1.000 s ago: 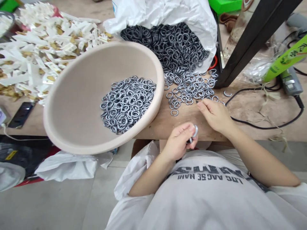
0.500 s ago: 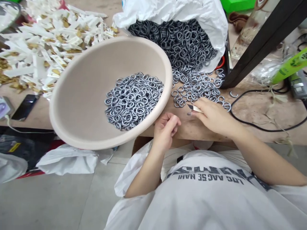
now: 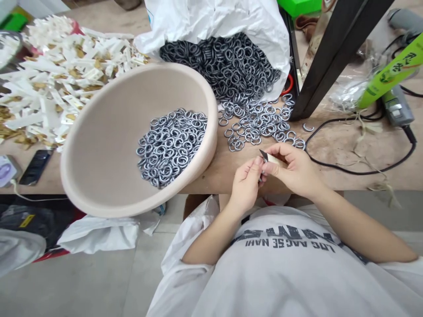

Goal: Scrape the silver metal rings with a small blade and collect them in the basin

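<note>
Here we go, both hands up together just above the near edge of the table! The right hand (image 3: 292, 169) pinches a small dark pointed blade with a cream-wrapped grip (image 3: 272, 158), its tip by the left hand (image 3: 246, 187), whose fingers clamp a small metal piece (image 3: 261, 178), mostly hidden, can't tell exactly what. Just beyond the right hand, shiny silver metal rings (image 3: 254, 125) lie scattered on the worn wooden table (image 3: 337, 154). Left of the left hand, a wide round beige basin (image 3: 99, 145) holds a heap of silver rings (image 3: 170, 147). Farther out, a white plastic sack (image 3: 214, 17) spills dark grey metal rings (image 3: 228, 66)!
</note>
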`<state>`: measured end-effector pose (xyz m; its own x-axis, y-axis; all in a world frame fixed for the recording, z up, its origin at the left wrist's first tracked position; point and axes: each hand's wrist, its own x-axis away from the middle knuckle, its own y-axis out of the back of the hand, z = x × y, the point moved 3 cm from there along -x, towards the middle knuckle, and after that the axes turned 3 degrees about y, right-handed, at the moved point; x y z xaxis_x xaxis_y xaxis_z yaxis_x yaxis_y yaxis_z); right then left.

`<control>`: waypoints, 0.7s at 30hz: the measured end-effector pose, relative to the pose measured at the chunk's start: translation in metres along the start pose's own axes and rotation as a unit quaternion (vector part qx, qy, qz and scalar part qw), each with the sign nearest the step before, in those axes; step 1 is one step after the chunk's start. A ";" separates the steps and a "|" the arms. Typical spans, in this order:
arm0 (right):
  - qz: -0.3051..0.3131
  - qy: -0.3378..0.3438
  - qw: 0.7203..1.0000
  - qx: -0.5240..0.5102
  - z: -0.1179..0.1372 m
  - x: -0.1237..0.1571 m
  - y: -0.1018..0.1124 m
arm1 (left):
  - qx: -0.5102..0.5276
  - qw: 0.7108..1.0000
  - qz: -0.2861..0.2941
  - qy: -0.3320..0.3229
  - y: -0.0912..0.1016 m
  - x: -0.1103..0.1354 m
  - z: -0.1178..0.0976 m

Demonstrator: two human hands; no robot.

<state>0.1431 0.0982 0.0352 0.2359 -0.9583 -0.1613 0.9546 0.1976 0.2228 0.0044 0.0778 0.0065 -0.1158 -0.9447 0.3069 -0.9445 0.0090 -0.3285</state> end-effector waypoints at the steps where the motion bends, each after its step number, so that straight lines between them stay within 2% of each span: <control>1: -0.006 -0.002 1.000 -0.003 -0.002 0.000 0.001 | 0.018 1.000 -0.004 0.017 -0.002 0.000 0.000; 4: -0.004 0.035 0.996 0.084 0.000 0.004 0.003 | 0.065 0.997 -0.020 0.048 -0.006 0.000 -0.002; 7: 0.046 0.097 0.973 0.206 0.008 0.013 -0.002 | 0.091 0.993 -0.060 0.043 -0.006 -0.001 -0.006; 9: 0.069 0.116 0.958 0.253 0.012 0.017 -0.006 | 0.101 0.991 -0.075 0.035 -0.005 -0.001 -0.006; 13: 0.069 0.124 0.949 0.281 0.011 0.017 -0.008 | 0.112 0.990 -0.072 0.039 -0.007 0.000 -0.005; 21: 0.064 0.111 0.961 0.246 0.006 0.016 -0.015 | 0.106 0.989 -0.068 0.073 -0.004 0.000 -0.002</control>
<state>0.1315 0.0782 0.0351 0.4314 -0.8538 -0.2913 0.7262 0.1371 0.6737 0.0079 0.0785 0.0102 -0.0493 -0.8751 0.4814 -0.8706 -0.1986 -0.4502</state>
